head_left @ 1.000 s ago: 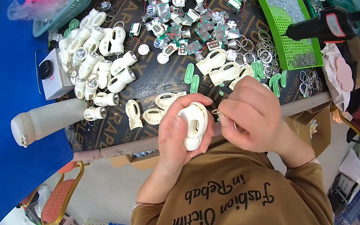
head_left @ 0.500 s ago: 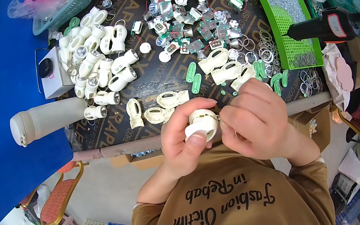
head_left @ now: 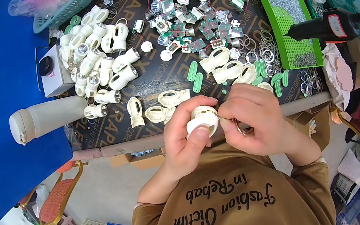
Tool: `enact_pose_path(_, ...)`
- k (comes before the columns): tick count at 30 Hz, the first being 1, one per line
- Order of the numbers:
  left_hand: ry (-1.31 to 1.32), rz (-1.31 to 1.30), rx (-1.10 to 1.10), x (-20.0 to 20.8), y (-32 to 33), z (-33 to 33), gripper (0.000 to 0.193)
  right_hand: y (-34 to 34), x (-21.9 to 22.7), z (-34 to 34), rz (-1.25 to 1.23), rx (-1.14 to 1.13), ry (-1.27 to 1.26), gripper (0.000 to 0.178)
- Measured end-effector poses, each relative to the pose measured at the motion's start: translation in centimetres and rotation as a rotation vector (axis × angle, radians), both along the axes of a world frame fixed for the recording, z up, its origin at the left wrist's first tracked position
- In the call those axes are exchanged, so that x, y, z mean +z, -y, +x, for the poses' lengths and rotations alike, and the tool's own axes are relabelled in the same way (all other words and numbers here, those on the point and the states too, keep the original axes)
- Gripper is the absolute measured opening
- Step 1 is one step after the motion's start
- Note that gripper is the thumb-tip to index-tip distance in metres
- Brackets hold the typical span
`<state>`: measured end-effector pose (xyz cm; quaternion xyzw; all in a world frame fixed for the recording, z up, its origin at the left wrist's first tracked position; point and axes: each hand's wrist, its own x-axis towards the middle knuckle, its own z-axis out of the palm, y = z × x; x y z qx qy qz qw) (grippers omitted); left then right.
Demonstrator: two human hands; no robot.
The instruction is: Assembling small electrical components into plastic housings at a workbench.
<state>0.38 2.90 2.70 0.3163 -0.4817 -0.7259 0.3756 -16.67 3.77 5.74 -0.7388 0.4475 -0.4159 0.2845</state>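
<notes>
Head view, centre of the frame: the left hand (head_left: 179, 136) grips a white casing (head_left: 202, 121); the right hand (head_left: 258, 119) pinches a metal ring (head_left: 239, 127) beside it. A loose pinch could drop the ring.

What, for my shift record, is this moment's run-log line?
left hand: holds white casing | right hand: holds metal ring near casing | table: white flashlights left, green tray right

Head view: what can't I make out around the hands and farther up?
All in the head view:
White casing: its palm side, hidden by the left hand.
Metal ring: partly covered by the right hand.
Whether ring and casing are joined: too small to tell.
Blue-green basket: cut off by the top edge.
</notes>
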Motion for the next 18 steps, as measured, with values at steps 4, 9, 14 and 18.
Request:
enact_pose_path(4,-0.057,0.003,0.017,0.0,-0.3,-0.3,0.039,-0.3,-0.1,0.4,-0.13,-0.071,-0.126,0.021)
enact_pose_path(9,-0.128,0.022,0.022,-0.3,-0.5,-0.4,0.036,-0.5,-0.9,0.6,-0.33,-0.151,-0.258,0.024)
enact_pose_path(14,-0.127,0.091,0.055,-0.2,-0.5,-0.4,0.034,-0.6,-1.7,0.1,-0.207,-0.075,-0.159,0.023)
enact_pose_path(18,-0.06,0.078,-0.006,-0.3,0.3,0.1,0.05,-1.3,-2.1,-0.1,0.402,-0.008,0.345,0.032)
